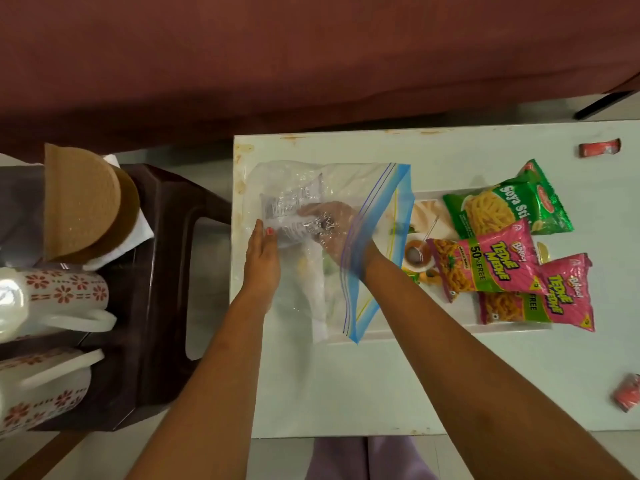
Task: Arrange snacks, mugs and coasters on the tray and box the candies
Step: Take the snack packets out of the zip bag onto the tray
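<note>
Risk noted: the right hand is inside the zip bag, reaching toward the clear packet at its closed end; a careless withdrawal could drag the bag across the table and nudge the tray, which the bag's mouth overlaps at about 3 o'clock; the snack packets lie loosely overlapped there and may slide off. The left hand lies flat and open on the bag's 9 o'clock edge, pinning it; if it lifts early, the bag comes along. The packet sits at 10 o'clock from the right hand, touching its fingertips; whether these have closed on it, I cannot tell through the plastic. Two candies lie well apart at 2 and 4 o'clock; mugs and coasters wait on the stool at 9 o'clock.
</note>
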